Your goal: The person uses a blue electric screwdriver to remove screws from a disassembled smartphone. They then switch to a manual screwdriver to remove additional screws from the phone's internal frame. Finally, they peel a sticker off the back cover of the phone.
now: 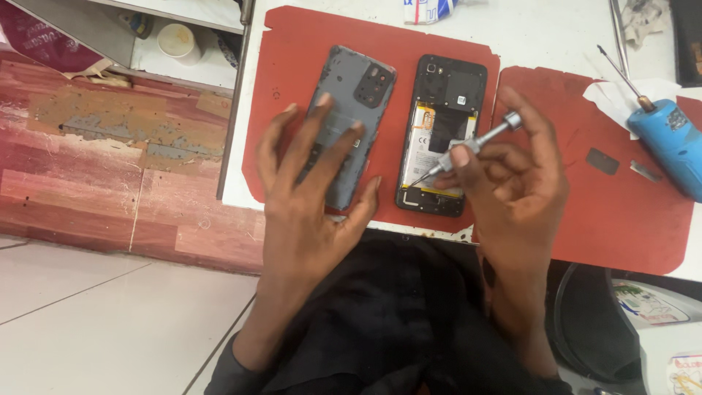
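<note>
An opened black phone (443, 95) lies on a red mat (621, 219), its battery and inner frame showing. Left of it lies its grey back cover (357, 88), camera cut-outs at the top. My right hand (512, 190) grips a slim silver screwdriver (482, 140), the tip pointing down-left at the phone's lower part. My left hand (311, 197) hovers with fingers spread over the lower half of the back cover and holds nothing; whether the fingertips touch the cover I cannot tell.
A blue powered tool (669, 139) with a thin metal bit lies at the right on the mat, near white paper (610, 95). Two small metal pieces (603, 161) lie beside it. The white table's edge (238, 110) runs left of the mat, tiled floor below.
</note>
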